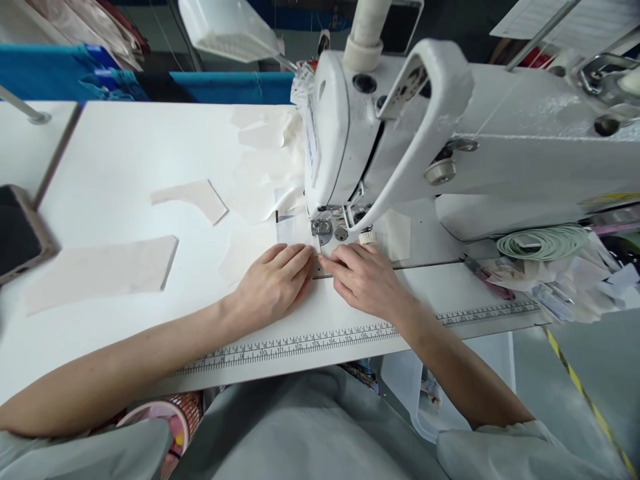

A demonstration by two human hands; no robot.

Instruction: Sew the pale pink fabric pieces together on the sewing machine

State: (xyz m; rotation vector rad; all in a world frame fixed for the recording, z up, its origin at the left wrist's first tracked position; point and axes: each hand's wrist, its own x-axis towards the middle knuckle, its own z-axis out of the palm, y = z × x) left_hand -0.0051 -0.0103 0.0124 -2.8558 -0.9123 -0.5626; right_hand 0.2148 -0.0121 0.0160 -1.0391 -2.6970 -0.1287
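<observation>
At the needle of a white sewing machine (pixel 334 133), both hands are close together on a pale fabric piece (pixel 295 230) that lies under the presser foot (pixel 323 230). My left hand (pixel 275 283) is closed, its fingers pressed together on the cloth just left of the foot; its thumb is hidden. My right hand (pixel 367 277) is curled, with the index fingertip at the cloth's edge in front of the foot. Little of the cloth shows between the fingertips. A translucent pale piece (pixel 397 233) lies behind my right hand.
Cut pieces lie at the left: a curved one (pixel 195 198) and a long one (pixel 107 273). A phone-like dark object (pixel 23 233) sits at the far left. Snips (pixel 487 277), coiled green tape (pixel 543 241) and scraps (pixel 575 277) lie right. A ruler strip (pixel 300 347) runs along the front edge.
</observation>
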